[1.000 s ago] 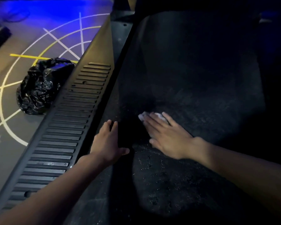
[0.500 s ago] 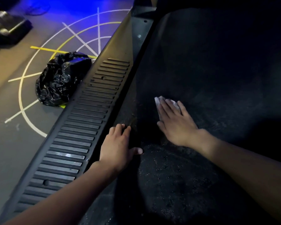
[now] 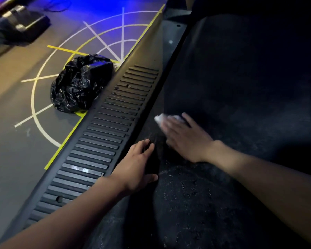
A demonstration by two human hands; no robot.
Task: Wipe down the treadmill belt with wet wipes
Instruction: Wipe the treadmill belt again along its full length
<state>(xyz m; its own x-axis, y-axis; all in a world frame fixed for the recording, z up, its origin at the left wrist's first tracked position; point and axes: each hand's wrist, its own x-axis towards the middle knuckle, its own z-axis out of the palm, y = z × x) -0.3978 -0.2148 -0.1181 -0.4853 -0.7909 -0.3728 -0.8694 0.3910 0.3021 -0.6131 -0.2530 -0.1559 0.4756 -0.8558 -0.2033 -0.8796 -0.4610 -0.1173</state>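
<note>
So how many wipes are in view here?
1: a white wipe pressed under the right hand on the treadmill belt, near the side rail. More may be hidden beneath the hand.

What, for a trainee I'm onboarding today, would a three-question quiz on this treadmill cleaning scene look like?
1. Which hand presses the wet wipe onto the belt?
2. True or false: the left hand holds a second wipe.
3. The black bag lies: A on the belt; B on the floor beside the side rail; C on the rail.
Key: 1 the right hand; 2 false, it holds nothing; 3 B.
</note>
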